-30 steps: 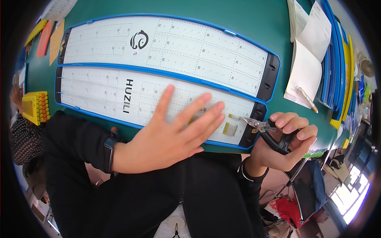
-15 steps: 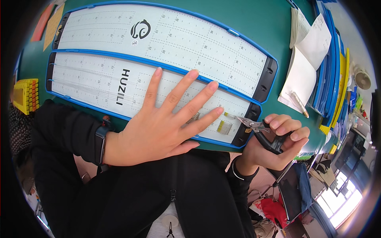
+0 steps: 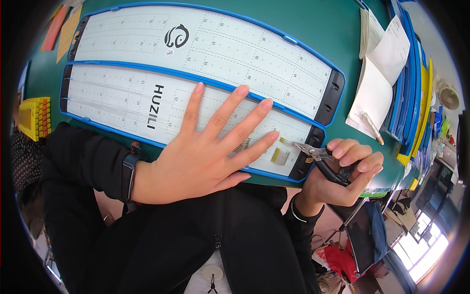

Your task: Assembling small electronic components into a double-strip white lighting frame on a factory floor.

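A long, flat blue-framed case (image 3: 117,63) lies opened out, its two white panels printed with dashed grids. My left hand (image 3: 208,152) rests with fingers spread over the nearer panel. In my right hand (image 3: 327,193) is a pair of small pliers (image 3: 317,153) with black handles, its jaws pointing left over the right end of that panel. Close to the jaw tips is a small yellowish piece (image 3: 285,140); whether they grip it I cannot tell. Below it sits a row of fine hook-like wires (image 3: 280,157). A darker row (image 3: 242,145) is partly hidden by my left fingers. Thin clear lines (image 3: 115,109) run along the panel.
The case lies on a green tabletop (image 3: 338,24). To its right are an open notebook (image 3: 372,93), a pen (image 3: 373,128) and upright blue and yellow folders (image 3: 416,98). A yellow rack-like item (image 3: 34,119) stands at the left, with orange and tan papers (image 3: 55,28) beyond.
The whole view has shifted slightly, with the case and both hands appearing a little further right. The pliers' handles look somewhat closer together. My left hand stays spread on the panel.
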Tool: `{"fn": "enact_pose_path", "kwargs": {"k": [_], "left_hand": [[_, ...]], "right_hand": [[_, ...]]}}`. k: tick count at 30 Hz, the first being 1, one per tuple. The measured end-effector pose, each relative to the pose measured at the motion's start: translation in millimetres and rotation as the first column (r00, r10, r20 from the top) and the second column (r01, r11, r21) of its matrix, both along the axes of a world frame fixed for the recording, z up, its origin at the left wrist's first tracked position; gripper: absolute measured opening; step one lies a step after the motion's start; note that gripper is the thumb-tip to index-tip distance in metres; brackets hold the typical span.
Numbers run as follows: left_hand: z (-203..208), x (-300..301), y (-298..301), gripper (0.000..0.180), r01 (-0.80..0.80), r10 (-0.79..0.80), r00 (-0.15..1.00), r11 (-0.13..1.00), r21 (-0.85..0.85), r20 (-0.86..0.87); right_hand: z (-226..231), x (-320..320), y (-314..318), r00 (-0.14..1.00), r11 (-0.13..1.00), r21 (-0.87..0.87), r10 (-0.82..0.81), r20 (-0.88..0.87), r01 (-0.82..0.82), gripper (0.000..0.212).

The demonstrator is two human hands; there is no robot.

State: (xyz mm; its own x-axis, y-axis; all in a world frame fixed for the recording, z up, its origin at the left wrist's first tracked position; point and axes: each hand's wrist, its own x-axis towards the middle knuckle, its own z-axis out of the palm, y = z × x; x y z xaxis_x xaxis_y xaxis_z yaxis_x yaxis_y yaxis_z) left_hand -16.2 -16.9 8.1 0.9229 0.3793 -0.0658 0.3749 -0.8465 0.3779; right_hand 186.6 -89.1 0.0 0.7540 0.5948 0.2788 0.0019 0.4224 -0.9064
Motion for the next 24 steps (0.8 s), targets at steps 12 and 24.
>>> {"fn": "enact_pose_path", "kwargs": {"k": [12,24], "left_hand": [[1.5,-1.3,0.5,0.085,0.019,-0.019,0.999,1.000,0.005,-0.028],[3.7,0.6,1.4,0.086,0.037,-0.035,0.998,0.999,0.038,-0.048]], "right_hand": [[-1.5,0.9,-2.2,0.999,0.999,0.005,0.044,-0.024,-0.044,0.031],[-0.7,5.0,-0.8,0.988,0.988,0.009,0.155,0.028,-0.155,0.031]]}}
